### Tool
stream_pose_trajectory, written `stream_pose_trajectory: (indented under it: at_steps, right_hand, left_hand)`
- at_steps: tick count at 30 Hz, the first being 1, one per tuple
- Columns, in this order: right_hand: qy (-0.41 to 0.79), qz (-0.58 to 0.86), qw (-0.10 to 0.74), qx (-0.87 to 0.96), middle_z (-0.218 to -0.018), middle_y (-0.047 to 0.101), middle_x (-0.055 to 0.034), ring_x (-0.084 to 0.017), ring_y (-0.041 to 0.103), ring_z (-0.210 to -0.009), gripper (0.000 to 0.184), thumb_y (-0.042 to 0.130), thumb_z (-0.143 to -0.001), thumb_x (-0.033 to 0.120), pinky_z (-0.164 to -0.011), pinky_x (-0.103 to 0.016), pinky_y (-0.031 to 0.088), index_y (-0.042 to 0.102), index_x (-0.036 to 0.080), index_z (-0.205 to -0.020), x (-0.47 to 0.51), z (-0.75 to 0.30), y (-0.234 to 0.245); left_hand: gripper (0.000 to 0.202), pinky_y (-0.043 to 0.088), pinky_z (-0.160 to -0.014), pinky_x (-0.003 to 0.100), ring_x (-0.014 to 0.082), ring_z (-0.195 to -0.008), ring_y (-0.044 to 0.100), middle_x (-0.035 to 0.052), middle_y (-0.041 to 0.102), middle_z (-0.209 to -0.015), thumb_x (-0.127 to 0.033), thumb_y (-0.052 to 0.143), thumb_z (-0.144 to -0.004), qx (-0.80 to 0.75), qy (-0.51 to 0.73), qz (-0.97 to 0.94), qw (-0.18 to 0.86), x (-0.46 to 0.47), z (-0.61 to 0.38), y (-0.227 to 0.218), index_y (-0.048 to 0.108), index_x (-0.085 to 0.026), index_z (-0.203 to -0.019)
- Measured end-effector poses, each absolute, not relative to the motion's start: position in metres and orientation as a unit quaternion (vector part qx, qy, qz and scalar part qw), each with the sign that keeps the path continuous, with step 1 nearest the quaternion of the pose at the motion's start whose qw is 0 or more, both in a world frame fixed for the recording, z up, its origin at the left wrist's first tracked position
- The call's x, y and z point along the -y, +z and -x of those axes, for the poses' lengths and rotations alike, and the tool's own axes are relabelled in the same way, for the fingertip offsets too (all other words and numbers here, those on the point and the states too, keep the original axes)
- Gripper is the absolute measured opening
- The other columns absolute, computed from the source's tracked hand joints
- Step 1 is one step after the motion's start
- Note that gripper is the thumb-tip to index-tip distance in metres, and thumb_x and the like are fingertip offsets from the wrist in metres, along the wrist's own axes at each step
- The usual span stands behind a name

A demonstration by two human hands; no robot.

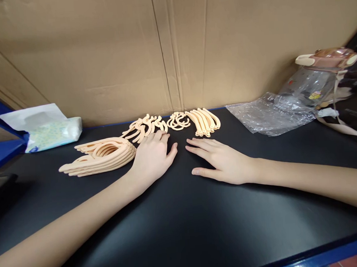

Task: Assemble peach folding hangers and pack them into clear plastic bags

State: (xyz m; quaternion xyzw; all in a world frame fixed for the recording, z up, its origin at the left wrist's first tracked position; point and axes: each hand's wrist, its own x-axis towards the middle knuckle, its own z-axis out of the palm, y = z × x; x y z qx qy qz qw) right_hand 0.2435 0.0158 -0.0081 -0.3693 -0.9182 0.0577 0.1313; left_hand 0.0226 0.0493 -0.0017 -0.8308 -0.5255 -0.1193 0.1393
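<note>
My left hand (152, 156) lies flat on the black tabletop (183, 213), fingers stretched out, its fingertips beside a row of peach plastic hanger pieces (144, 127). A stack of peach hanger bodies (103, 155) sits just left of that hand. My right hand (222, 161) also rests palm down with fingers spread, holding nothing. Just beyond it lie small hook pieces (178, 121) and a bundle of curved peach arms (204, 122).
A cardboard wall (173, 45) stands behind the table. A pack of wipes (49, 127) lies at the back left by a blue frame (3, 140). Crumpled clear plastic (271, 113) and a wrapped bottle with a strap (329, 76) occupy the back right.
</note>
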Motion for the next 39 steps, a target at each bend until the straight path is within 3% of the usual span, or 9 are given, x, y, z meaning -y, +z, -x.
stream_pose_trajectory:
  at_steps: [6,10,12,19,26,33,39]
  right_hand:
    - [0.056,0.37,0.132,0.918,-0.157,0.036,-0.0198,-0.035,0.032,-0.146,0.075,0.038,-0.098,0.061,-0.119,-0.054,0.03,0.042,0.004,-0.148,-0.016,-0.243,-0.008]
    - [0.055,0.368,0.134,0.918,-0.157,0.035,-0.0201,-0.035,0.032,-0.146,0.075,0.038,-0.098,0.06,-0.119,-0.055,0.03,0.042,0.005,-0.148,-0.016,-0.244,-0.009]
    - [0.055,0.365,0.137,0.919,-0.156,0.035,-0.0206,-0.035,0.032,-0.146,0.075,0.039,-0.098,0.06,-0.119,-0.056,0.03,0.042,0.004,-0.147,-0.017,-0.244,-0.01]
    - [0.053,0.362,0.147,0.919,-0.156,0.037,-0.0209,-0.036,0.033,-0.146,0.074,0.04,-0.098,0.06,-0.118,-0.056,0.031,0.043,0.004,-0.147,-0.018,-0.245,-0.012]
    - [0.051,0.361,0.146,0.92,-0.156,0.037,-0.0209,-0.036,0.034,-0.145,0.074,0.04,-0.098,0.06,-0.118,-0.056,0.031,0.043,0.004,-0.147,-0.018,-0.245,-0.012]
    - [0.046,0.358,0.152,0.92,-0.155,0.038,-0.0215,-0.036,0.034,-0.145,0.074,0.04,-0.098,0.059,-0.118,-0.056,0.031,0.045,0.004,-0.146,-0.018,-0.245,-0.012]
    - [0.049,0.359,0.149,0.92,-0.155,0.037,-0.0213,-0.036,0.034,-0.145,0.074,0.04,-0.098,0.06,-0.118,-0.056,0.031,0.044,0.004,-0.147,-0.018,-0.245,-0.013]
  left_hand:
    - [0.045,0.045,-0.102,0.047,0.0335,-0.115,0.063,0.017,0.069,-0.122,-0.034,0.036,-0.098,0.526,-0.11,0.832,0.14,-0.048,-0.024,0.001,0.064,-0.008,-0.122]
    - [0.048,0.041,-0.109,0.045,0.0318,-0.131,0.053,0.0168,0.057,-0.142,-0.034,0.038,-0.099,0.521,-0.103,0.836,0.136,-0.05,-0.023,-0.002,0.056,-0.007,-0.134]
    - [0.048,0.04,-0.11,0.044,0.0311,-0.132,0.052,0.0166,0.056,-0.143,-0.035,0.039,-0.1,0.52,-0.097,0.838,0.134,-0.051,-0.023,-0.003,0.056,-0.006,-0.135]
    - [0.041,0.048,-0.095,0.046,0.0342,-0.103,0.068,0.0181,0.072,-0.11,-0.036,0.043,-0.098,0.53,-0.095,0.826,0.167,-0.048,-0.026,0.001,0.065,-0.006,-0.115]
    - [0.037,0.051,-0.084,0.046,0.035,-0.09,0.069,0.0168,0.072,-0.102,-0.033,0.042,-0.098,0.527,-0.092,0.821,0.197,-0.041,-0.03,0.006,0.065,-0.007,-0.11]
    - [0.042,0.05,-0.094,0.042,0.0337,-0.114,0.063,0.0186,0.061,-0.134,-0.033,0.045,-0.098,0.519,-0.107,0.828,0.182,-0.045,-0.024,-0.001,0.059,-0.007,-0.128]
    - [0.037,0.054,-0.075,0.04,0.0311,-0.091,0.07,0.0133,0.074,-0.104,-0.036,0.042,-0.099,0.516,-0.113,0.834,0.161,-0.042,-0.027,0.004,0.068,-0.011,-0.108]
